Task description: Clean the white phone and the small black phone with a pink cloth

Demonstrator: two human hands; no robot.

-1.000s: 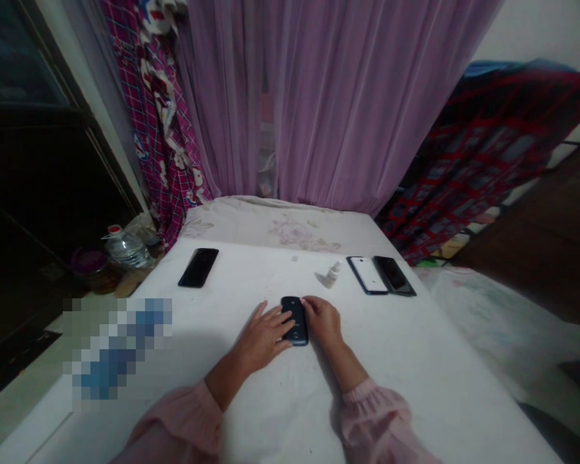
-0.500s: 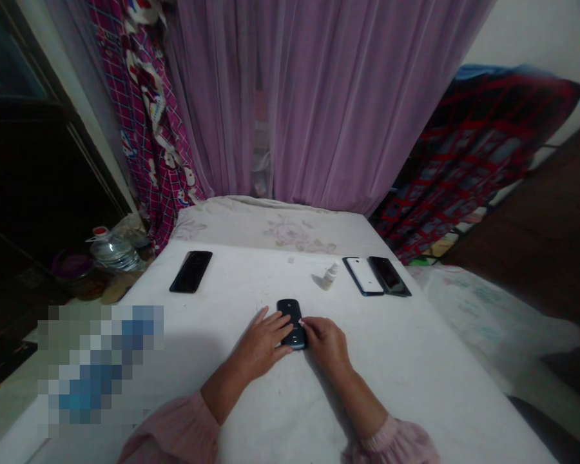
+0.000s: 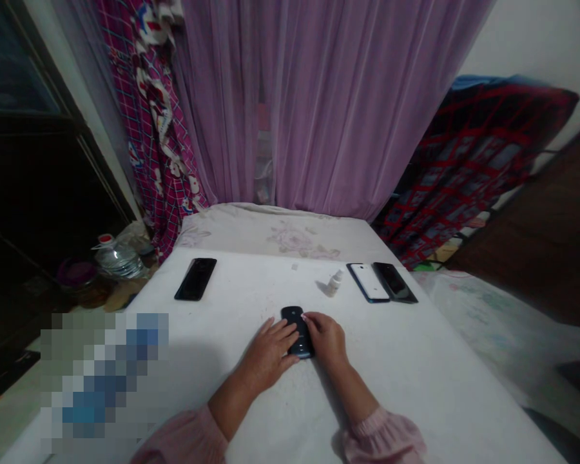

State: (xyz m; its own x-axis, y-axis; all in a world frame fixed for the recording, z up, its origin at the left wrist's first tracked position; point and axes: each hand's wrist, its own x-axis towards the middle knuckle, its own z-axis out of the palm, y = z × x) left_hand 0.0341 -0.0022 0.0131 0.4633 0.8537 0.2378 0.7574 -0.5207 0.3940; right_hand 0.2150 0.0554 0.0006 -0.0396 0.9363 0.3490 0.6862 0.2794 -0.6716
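A dark phone [image 3: 294, 314] lies on the white cloth in front of me, its long side pointing away. My left hand [image 3: 270, 351] lies flat over its left side with the fingers spread, fingertips on the surface and thumb by the near edge. My right hand [image 3: 327, 338] is closed in a pinch at the phone's upper right edge. Between its thumb and forefinger shows a tiny whitish piece [image 3: 304, 316], too small to name. The lower right side of the phone is partly hidden by my right hand.
A small spray bottle [image 3: 335, 283] stands beyond my right hand. Right of it lie a white-backed phone [image 3: 371, 283] and a dark phone [image 3: 394, 282]. Another black phone [image 3: 196, 279] lies at the left. A small pale bit [image 3: 294, 266] is near the far fold; purple curtains [image 3: 338, 109] hang behind.
My right hand has slid up along the phone's right edge, towards its far end. My left hand stays on the phone. The whole view has shifted slightly.
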